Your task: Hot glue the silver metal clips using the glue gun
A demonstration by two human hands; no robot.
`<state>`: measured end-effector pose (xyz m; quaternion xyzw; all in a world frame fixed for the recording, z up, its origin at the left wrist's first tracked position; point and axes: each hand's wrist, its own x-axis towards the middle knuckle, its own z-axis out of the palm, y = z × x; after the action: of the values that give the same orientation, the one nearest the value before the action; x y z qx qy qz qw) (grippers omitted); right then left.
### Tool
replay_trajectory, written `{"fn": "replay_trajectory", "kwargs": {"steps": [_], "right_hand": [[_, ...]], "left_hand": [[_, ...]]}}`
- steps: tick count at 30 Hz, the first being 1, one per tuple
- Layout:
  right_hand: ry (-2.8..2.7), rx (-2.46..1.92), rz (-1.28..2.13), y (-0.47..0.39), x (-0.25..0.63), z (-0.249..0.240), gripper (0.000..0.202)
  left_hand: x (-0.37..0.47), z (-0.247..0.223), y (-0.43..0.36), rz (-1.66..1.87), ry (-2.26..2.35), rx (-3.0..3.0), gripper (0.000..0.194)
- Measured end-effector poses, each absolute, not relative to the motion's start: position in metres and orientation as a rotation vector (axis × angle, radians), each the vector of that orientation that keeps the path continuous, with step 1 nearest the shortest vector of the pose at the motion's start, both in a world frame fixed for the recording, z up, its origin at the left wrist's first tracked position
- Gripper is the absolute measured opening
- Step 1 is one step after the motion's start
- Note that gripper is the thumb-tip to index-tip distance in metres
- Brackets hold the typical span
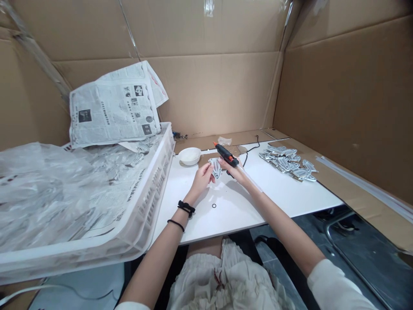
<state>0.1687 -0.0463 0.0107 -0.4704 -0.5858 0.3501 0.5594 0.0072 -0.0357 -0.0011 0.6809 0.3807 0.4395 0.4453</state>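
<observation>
Between the fingers of my left hand (204,175) is a small flat silver-grey part (215,167) with a pointed oval outline, held upright over the white board. My right hand (237,170) is wrapped round a black and orange hot glue gun (226,155). Its orange nozzle points up and away to the left, and a clear glue stick (253,180) sticks out of its back end. The fingertips of my right hand come close to the silver part; whether they touch it I cannot tell. Below my hands a small black ring (214,206) lies on the board.
A white plastic crate (142,219) with plastic-wrapped contents and newspaper (116,103) stands at left. A white bowl (189,156) sits behind my left hand. Several similar silver parts (287,161) are heaped at right. A black cord (253,148) crosses the white board (193,221). Cardboard walls (219,90) enclose the area.
</observation>
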Motion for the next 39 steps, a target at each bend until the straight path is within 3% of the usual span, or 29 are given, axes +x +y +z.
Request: {"fn": "replay_trajectory", "kwargs": {"steps": [4, 9, 26, 39], "right_hand": [[-1.289, -1.180, 0.716, -0.041, 0.169, 0.004, 0.052], [-1.242, -1.140, 0.823, -0.039, 0.167, -0.001, 0.053], [-1.247, -1.232, 0.785, -0.055, 0.161, 0.009, 0.056], [-1.485, -1.236, 0.669, -0.049, 0.167, -0.003, 0.046]], "left_hand": [[0.005, 0.001, -0.034, 1.206, 0.999, 1.613, 0.034], [0.002, 0.001, -0.032, 1.285, 1.049, 1.469, 0.034], [0.002, 0.001, -0.035, 1.339, 1.043, 1.300, 0.029], [0.003, -0.002, -0.032, 1.376, 1.010, 1.279, 0.035]]}}
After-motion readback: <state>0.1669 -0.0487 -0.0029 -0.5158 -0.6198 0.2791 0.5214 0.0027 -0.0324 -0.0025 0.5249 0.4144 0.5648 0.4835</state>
